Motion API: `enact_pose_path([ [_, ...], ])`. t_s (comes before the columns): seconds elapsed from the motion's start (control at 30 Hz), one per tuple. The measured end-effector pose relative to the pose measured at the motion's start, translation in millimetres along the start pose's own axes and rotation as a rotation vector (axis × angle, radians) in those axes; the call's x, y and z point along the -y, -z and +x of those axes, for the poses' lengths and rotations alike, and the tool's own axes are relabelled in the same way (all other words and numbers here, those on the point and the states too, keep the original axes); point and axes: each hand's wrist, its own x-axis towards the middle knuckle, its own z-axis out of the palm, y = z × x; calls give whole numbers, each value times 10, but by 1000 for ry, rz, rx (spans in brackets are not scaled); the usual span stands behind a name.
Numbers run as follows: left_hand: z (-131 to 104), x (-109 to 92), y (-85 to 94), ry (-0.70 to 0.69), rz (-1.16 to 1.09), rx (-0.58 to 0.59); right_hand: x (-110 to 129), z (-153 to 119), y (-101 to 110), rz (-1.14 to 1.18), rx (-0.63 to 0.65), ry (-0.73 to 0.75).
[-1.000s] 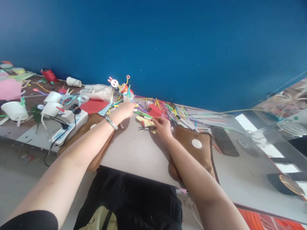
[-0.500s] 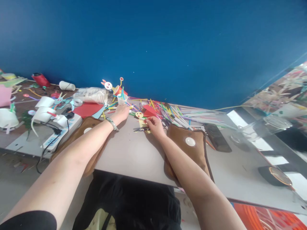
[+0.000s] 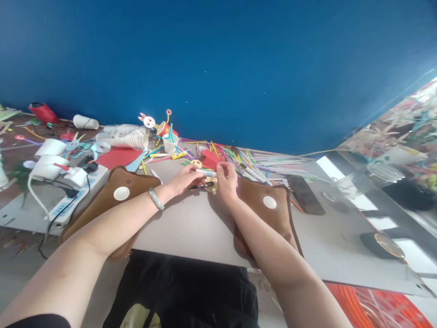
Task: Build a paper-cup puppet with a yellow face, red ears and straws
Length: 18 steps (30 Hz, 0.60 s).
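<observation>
Standing behind the grey counter (image 3: 184, 232), the blue wall (image 3: 218, 68) takes up the upper half of the view. Two brown pads lie at the near edge, the left pad (image 3: 105, 200) under the left forearm and the right pad (image 3: 282, 216) under the right. A heap of straws (image 3: 252, 161) spreads along the wall. Near the left pad sit the power strip (image 3: 77, 196), a red sheet (image 3: 121, 158) and a stack of cups (image 3: 131, 141) on its side; a dark slab (image 3: 307, 196) lies just beyond the right pad. Between the pads, above the counter, the left hand (image 3: 186, 179) and right hand (image 3: 226, 178) face each other, fingers closed, gripping opposite ends of a small pale tube (image 3: 209, 173). Behind them stands a white cup (image 3: 170, 145) holding straws. A red scrap (image 3: 210, 159) and a smaller yellow face (image 3: 196, 163) lie just past the tube.
</observation>
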Motion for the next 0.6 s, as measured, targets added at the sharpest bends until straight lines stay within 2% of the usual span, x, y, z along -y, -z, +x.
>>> enact_pose_path([
  [0.1,-54,41,-58,-20,181,66,-4,9,11,-4,38,-41],
  [0.2,-101,9,-60,-238,517,95,-7,26,39,-84,42,-32],
  [0.27,-78,-15,-17,-386,708,41,-20,35,54,-123,34,-6],
  [0.37,71,-3,121,-508,898,-128,-62,43,57,-144,14,27],
  [0.47,280,53,300,-463,1025,-313,-112,55,47,-139,12,12],
  [0.6,507,68,466,-286,938,-320,-158,85,39,-119,5,-27],
])
